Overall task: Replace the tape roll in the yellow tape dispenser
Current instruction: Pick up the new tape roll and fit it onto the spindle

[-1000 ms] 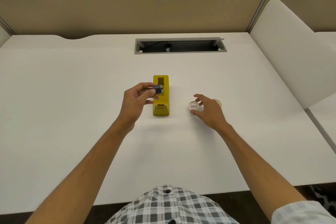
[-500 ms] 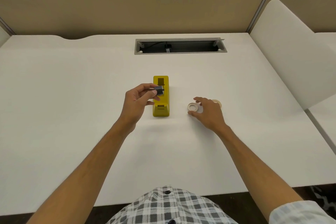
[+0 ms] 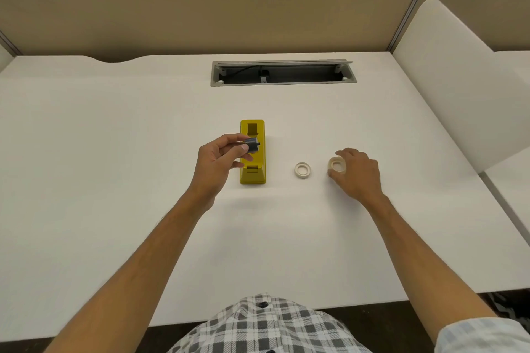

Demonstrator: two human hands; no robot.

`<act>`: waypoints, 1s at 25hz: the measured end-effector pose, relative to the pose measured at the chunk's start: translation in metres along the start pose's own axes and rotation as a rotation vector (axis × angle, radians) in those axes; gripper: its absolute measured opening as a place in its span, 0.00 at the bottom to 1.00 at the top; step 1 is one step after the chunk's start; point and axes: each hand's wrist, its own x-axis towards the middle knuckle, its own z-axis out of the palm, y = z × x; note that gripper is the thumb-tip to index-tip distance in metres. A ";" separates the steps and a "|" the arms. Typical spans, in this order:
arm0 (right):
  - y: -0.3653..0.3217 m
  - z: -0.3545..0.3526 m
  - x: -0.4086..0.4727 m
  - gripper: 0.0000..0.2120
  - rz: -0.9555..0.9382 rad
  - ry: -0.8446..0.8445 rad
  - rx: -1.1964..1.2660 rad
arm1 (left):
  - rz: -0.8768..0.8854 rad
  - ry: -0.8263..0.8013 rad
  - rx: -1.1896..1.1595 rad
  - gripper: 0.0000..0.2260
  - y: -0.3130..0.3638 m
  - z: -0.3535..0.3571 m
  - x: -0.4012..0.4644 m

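The yellow tape dispenser (image 3: 253,170) lies lengthwise at the middle of the white desk (image 3: 114,152), its roll bay showing no tape. My left hand (image 3: 218,163) hovers just left of it, pinching the dark grey spool hub (image 3: 253,145) over the dispenser. A thin white tape ring (image 3: 302,170) lies flat on the desk to the dispenser's right. Further right, my right hand (image 3: 357,173) has its fingers closed around a thicker cream tape roll (image 3: 337,165) that rests on the desk.
A recessed cable tray (image 3: 282,73) with a plug sits at the back of the desk. Beige partition panels (image 3: 200,8) run behind, and a white rounded divider (image 3: 459,89) rises at the right. The desk's front edge lies near my checked shirt (image 3: 263,327).
My right hand let go of the thin white ring, left it on the desk, and moved right onto the cream roll. My left hand stayed put with the hub.
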 end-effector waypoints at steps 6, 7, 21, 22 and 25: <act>0.008 -0.004 0.004 0.23 0.022 -0.095 -0.019 | -0.002 -0.004 0.000 0.09 0.000 0.000 -0.001; 0.008 -0.005 0.004 0.23 0.022 -0.108 -0.021 | -0.003 -0.004 0.002 0.09 -0.001 0.000 -0.001; -0.030 -0.041 -0.013 0.18 0.132 0.055 0.739 | -0.007 -0.007 -0.010 0.09 0.000 0.002 0.000; -0.036 -0.045 -0.013 0.18 0.132 0.055 0.803 | -0.008 -0.010 -0.011 0.09 0.000 0.002 0.000; -0.052 -0.055 -0.014 0.13 0.113 0.053 0.963 | -0.004 -0.018 -0.021 0.08 0.001 0.004 -0.001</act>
